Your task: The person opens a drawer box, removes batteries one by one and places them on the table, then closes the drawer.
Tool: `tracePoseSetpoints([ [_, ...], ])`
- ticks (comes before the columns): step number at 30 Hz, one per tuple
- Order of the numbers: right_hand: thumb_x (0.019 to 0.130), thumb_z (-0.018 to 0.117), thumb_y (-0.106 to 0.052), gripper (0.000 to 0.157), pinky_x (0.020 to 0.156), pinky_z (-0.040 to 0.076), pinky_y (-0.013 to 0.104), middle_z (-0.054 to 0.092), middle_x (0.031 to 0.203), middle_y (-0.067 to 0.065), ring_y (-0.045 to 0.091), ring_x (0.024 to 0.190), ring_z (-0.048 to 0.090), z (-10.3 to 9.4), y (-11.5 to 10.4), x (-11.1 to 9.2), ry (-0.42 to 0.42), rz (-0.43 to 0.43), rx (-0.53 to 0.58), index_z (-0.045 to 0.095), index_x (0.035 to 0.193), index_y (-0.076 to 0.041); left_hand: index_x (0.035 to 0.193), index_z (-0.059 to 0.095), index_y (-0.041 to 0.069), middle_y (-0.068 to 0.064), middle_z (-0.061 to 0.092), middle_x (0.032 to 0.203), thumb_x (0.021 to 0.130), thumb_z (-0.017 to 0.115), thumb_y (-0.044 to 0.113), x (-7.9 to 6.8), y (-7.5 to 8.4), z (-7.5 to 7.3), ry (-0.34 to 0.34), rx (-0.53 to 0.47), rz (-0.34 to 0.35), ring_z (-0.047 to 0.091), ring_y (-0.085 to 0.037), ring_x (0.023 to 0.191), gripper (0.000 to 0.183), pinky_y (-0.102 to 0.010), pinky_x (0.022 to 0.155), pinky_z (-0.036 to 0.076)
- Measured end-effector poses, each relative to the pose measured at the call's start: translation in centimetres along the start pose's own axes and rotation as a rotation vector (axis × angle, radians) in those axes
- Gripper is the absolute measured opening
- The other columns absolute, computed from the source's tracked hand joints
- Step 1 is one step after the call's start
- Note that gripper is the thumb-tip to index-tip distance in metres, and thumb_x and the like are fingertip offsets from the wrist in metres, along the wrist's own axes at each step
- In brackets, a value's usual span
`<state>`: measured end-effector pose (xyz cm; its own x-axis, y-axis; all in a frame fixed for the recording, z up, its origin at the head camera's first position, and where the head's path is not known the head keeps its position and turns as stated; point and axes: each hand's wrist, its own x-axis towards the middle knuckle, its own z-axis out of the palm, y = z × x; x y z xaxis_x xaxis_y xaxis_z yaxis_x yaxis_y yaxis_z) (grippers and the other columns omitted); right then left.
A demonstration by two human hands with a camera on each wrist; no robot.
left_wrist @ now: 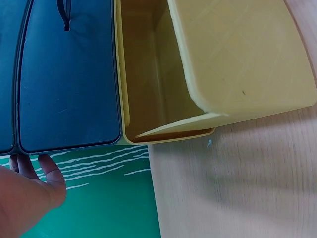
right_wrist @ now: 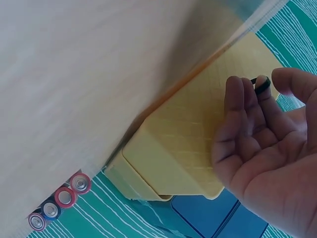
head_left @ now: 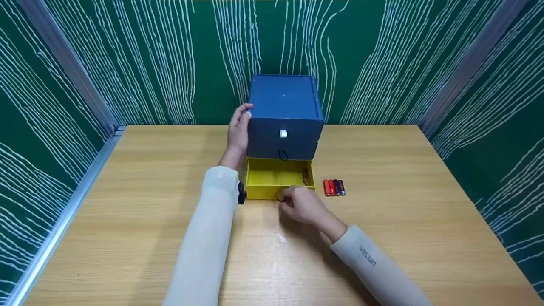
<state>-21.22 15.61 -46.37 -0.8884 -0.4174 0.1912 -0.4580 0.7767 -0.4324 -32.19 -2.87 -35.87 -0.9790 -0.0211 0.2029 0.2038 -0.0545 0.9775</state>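
Note:
A blue drawer cabinet stands at the back of the table, its yellow bottom drawer pulled out. My left hand rests against the cabinet's left side, and in the left wrist view its fingertips press on that side. At the drawer's front is my right hand, its index finger hooked through a black loop pull. The thumb stands apart from the loop. A small dark, battery-like cylinder lies inside the drawer, near its right wall.
Several red and dark batteries stand in a row on the wooden table, right of the drawer. The cabinet's upper front has a white knob, with another black loop below. Green walls with white lines enclose the table.

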Motion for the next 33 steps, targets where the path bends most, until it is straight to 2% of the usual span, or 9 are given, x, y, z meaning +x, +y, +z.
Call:
tracePoseSetpoints([
  [3, 0.076, 0.061, -0.023, 0.012, 0.062, 0.043, 0.024, 0.057, 0.076, -0.007, 0.010, 0.067, 0.049, 0.0, -0.2, -0.2, -0.023, 0.030, 0.027, 0.064, 0.086, -0.017, 0.122, 0.045, 0.019, 0.003, 0.037, 0.134, 0.093, 0.032, 0.025, -0.1, 0.0, 0.0, 0.002, 0.002, -0.005, 0.035, -0.013, 0.119, 0.032, -0.035, 0.103, 0.025],
  [7, 0.077, 0.061, -0.026, 0.015, 0.062, 0.044, 0.025, 0.056, 0.079, -0.007, 0.010, 0.068, 0.049, -0.1, -0.5, -0.4, -0.024, 0.038, -0.007, 0.062, 0.090, -0.018, 0.121, 0.046, 0.018, 0.002, 0.038, 0.133, 0.093, 0.032, 0.024, 0.2, -0.1, -0.1, 0.002, -0.011, 0.010, 0.035, -0.013, 0.119, 0.031, -0.034, 0.103, 0.024],
  [13, 0.076, 0.061, -0.029, 0.014, 0.057, 0.042, 0.027, 0.052, 0.076, -0.005, 0.011, 0.064, 0.048, 0.2, -0.8, -0.8, 0.046, -0.001, -0.135, 0.060, 0.087, -0.022, 0.117, 0.048, 0.028, 0.009, 0.038, 0.132, 0.093, 0.033, 0.029, 0.9, -1.4, -0.2, 0.006, 0.001, -0.005, 0.035, -0.011, 0.117, 0.028, -0.036, 0.103, 0.025],
  [18, 0.073, 0.061, -0.031, 0.016, 0.064, 0.039, 0.039, 0.052, 0.073, -0.006, 0.014, 0.067, 0.049, 0.5, -1.1, -1.4, 0.116, -0.001, -0.263, 0.061, 0.088, -0.025, 0.116, 0.048, 0.031, 0.011, 0.038, 0.132, 0.093, 0.033, 0.033, 1.3, -2.0, -0.2, 0.007, 0.017, 0.003, 0.035, -0.010, 0.118, 0.028, -0.037, 0.103, 0.025],
  [21, 0.073, 0.061, -0.033, 0.017, 0.067, 0.036, 0.043, 0.053, 0.075, -0.006, 0.017, 0.071, 0.049, 0.6, -1.2, -1.7, 0.137, 0.004, -0.307, 0.061, 0.089, -0.026, 0.118, 0.048, 0.026, 0.008, 0.037, 0.133, 0.093, 0.033, 0.030, 1.0, -1.5, -0.2, 0.003, -0.004, 0.008, 0.034, -0.012, 0.118, 0.029, -0.036, 0.103, 0.024],
  [26, 0.072, 0.059, -0.034, 0.020, 0.065, 0.033, 0.041, 0.056, 0.080, -0.003, 0.020, 0.072, 0.049, 0.6, -1.4, -2.0, 0.146, -0.011, -0.319, 0.060, 0.090, -0.027, 0.121, 0.046, 0.017, 0.002, 0.037, 0.133, 0.093, 0.032, 0.024, 0.0, -0.2, 0.0, -0.006, -0.030, 0.016, 0.033, -0.014, 0.120, 0.032, -0.035, 0.104, 0.023],
  [33, 0.068, 0.062, -0.035, 0.030, 0.067, 0.034, 0.041, 0.053, 0.082, -0.002, 0.021, 0.076, 0.048, 0.5, -1.6, -2.4, 0.099, -0.010, -0.331, 0.057, 0.097, -0.028, 0.121, 0.046, 0.017, 0.003, 0.038, 0.132, 0.093, 0.032, 0.023, 0.0, -0.1, 0.0, 0.001, -0.032, 0.005, 0.034, -0.013, 0.118, 0.032, -0.034, 0.104, 0.023],
])
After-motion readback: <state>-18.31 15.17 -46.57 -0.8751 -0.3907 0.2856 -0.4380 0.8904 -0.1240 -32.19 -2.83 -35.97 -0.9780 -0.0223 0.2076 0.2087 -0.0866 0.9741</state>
